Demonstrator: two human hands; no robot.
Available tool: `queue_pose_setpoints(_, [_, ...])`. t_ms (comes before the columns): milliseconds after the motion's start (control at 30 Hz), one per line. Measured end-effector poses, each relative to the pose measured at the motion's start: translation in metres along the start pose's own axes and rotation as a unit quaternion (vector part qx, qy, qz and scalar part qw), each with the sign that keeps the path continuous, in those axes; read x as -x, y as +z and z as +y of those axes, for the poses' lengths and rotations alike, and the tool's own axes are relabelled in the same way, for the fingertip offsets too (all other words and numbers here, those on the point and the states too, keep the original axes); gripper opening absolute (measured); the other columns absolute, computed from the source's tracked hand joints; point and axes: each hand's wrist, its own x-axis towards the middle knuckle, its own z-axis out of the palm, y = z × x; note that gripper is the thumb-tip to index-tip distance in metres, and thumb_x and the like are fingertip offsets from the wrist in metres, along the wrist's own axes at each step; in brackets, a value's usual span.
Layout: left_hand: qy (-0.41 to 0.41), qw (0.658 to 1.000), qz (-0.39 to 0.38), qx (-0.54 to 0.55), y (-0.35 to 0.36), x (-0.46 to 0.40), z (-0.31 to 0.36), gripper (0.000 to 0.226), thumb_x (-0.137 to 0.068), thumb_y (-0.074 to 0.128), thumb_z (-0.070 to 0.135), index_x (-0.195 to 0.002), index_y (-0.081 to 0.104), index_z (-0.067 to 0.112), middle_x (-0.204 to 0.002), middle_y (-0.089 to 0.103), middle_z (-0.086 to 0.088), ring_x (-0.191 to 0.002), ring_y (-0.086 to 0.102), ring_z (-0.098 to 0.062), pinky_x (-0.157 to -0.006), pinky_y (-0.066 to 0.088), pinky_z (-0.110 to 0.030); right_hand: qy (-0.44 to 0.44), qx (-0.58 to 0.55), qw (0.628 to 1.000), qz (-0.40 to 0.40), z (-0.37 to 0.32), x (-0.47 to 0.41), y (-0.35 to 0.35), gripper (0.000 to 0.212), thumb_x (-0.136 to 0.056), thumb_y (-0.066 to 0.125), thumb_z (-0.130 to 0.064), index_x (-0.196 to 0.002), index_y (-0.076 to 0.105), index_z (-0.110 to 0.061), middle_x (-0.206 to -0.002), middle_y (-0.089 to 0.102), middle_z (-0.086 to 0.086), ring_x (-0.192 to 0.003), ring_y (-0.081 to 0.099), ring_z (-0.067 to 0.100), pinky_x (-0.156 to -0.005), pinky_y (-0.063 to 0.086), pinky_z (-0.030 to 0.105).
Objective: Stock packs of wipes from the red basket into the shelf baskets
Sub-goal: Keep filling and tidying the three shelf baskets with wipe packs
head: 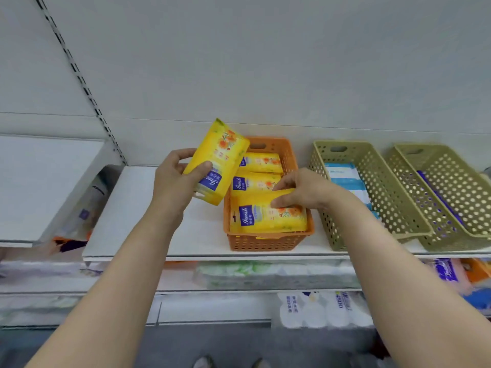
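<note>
Two hands are at work over the orange shelf basket (268,243), which sits on the white shelf (148,216). We see the left hand (175,179) gripping a yellow pack of wipes (218,160) by its lower end, thumb curled across the printed face and fingers wrapped behind it; the pack is tilted, raised above the basket's left rim and partly over the shelf. Our view shows the right hand (300,189) reaching down into the basket, thumb and fingers pinching the upper edge of the front yellow pack (265,217), which lies flat at the near end of the basket. Behind it we count two more yellow packs (255,181), one after the other toward the back wall of the basket.

To the right stands an olive shelf basket (372,192) holding blue-and-white packs (345,179), and just beside it a second olive basket (457,197) with a purple-blue pack (438,197) inside. Below the shelf, lower shelves (239,290) carry blurred white and green paper goods. We cannot see the red basket in this view.
</note>
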Motion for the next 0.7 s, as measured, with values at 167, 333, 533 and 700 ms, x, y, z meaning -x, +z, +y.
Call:
queue_pose_setpoints(167, [-0.006,0.999,-0.033,-0.006,0.001,-0.002,-0.004,0.034,-0.085,0.076,0.018,-0.114,0.060,0.024,-0.100,0.070,-0.003,-0.068,0.072,-0.005,-0.052,0.053,-0.016,-0.022,0.096,0.995,0.027,-0.014,0.003,0.026,0.048,-0.078,0.081,-0.041,-0.121,0.069,-0.025,-0.121,0.067,-0.004,-0.107,0.063,0.018,-0.088,0.052,0.030])
queue_pose_setpoints(333, [-0.023,0.998,-0.052,-0.023,-0.006,-0.010,-0.005,0.038,-0.084,0.078,0.019,-0.119,0.063,0.019,-0.101,0.072,-0.004,-0.069,0.072,-0.008,-0.053,0.053,-0.017,-0.055,0.032,0.989,0.135,-0.007,0.001,0.045,0.029,-0.078,0.082,-0.033,-0.104,0.074,-0.025,-0.104,0.072,-0.005,-0.083,0.067,0.011,-0.080,0.056,0.032])
queue_pose_setpoints(533, [-0.031,0.976,-0.194,-0.092,-0.010,-0.022,0.004,0.031,-0.083,0.077,0.018,-0.113,0.068,0.022,-0.102,0.073,-0.005,-0.073,0.072,-0.009,-0.055,0.051,-0.017,-0.103,-0.268,0.931,0.224,-0.027,-0.009,0.008,0.054,-0.073,0.083,-0.048,-0.119,0.064,-0.027,-0.111,0.068,-0.006,-0.101,0.065,0.008,-0.086,0.054,0.024])
queue_pose_setpoints(700, [-0.020,0.967,-0.246,-0.070,0.006,-0.032,0.011,0.036,-0.082,0.078,0.020,-0.116,0.067,0.023,-0.109,0.072,-0.006,-0.084,0.073,-0.014,-0.064,0.056,-0.022,-0.030,-0.426,0.904,0.018,-0.036,-0.017,0.006,0.063,-0.066,0.084,-0.030,-0.121,0.064,-0.005,-0.116,0.070,0.021,-0.103,0.069,0.033,-0.094,0.054,0.052])
